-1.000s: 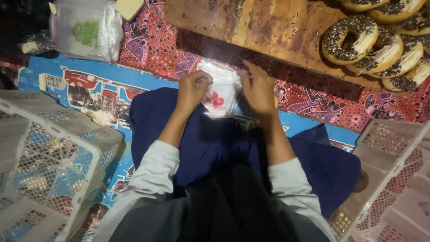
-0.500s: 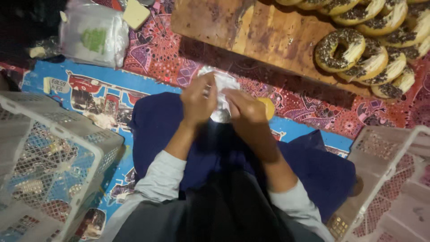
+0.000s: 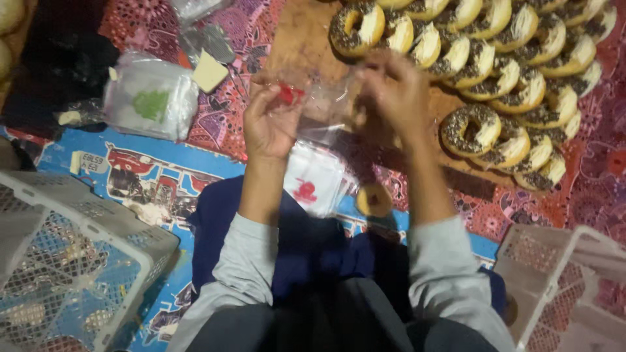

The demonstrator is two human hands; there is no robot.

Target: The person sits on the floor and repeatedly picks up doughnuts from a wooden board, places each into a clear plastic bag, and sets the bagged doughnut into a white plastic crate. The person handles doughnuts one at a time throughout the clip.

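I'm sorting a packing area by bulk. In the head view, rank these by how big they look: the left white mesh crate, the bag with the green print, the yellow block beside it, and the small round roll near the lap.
1. White mesh crate, though nearness to the camera enlarges it.
2. Bag with the green print.
3 and 4. Yellow block and small round roll look alike; no ranking.

1. Both hands are raised over the near edge of the wooden board (image 3: 306, 39), left hand (image 3: 270, 120) left of right hand (image 3: 391, 91), with a clear plastic bag (image 3: 319, 101) between them.
2. Rows of doughnuts (image 3: 508, 72) lie on the board, right of the hands.
3. A stack of plastic bags (image 3: 313, 179) lies on the lap, below the hands.
4. A tape roll (image 3: 373, 199) sits just right of the stack.
5. A packet of bags (image 3: 151, 103) lies on the mat, far left.
6. One plastic crate (image 3: 72, 261) stands lower left, another crate (image 3: 567, 293) lower right.
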